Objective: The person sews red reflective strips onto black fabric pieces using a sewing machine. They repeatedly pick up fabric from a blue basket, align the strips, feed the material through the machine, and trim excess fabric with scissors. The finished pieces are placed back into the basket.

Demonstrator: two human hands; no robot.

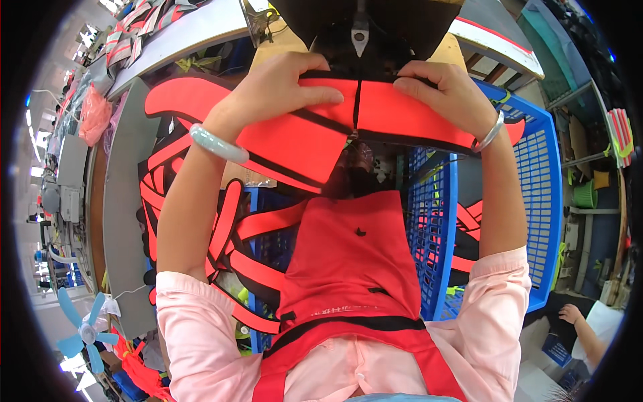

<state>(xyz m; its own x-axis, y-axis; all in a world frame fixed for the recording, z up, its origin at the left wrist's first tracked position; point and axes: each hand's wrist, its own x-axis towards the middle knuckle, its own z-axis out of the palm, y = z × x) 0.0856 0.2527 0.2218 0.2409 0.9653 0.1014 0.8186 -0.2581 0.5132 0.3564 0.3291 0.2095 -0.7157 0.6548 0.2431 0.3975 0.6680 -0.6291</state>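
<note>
Coral panels (415,114) with black edging stretch between our two hands, just below the dark machine (395,27) and its pointed metal fitting (360,41). Our left hand (284,87) pinches the left part near its far edge, thumb laid flat on top, fingers bent over and partly hidden. Our right hand (442,90) pinches the right part likewise, thumb and forefinger at the black border. A narrow dark line separates the two parts between our hands, and a broad coral flap (295,147) slants down beneath our left wrist.

We wear a pale bangle (218,143) on the left and a silvery bracelet (492,130) on the right. Below, our red apron (355,251) covers our lap. More black-edged coral strips (258,268) heap up at our left; a blue basket (546,181) stands at our right. Farther out we see a light-blue fan (87,333) lower left, a pinkish-red plastic bag (95,115) above it, and another person's hand (570,313) lower right.
</note>
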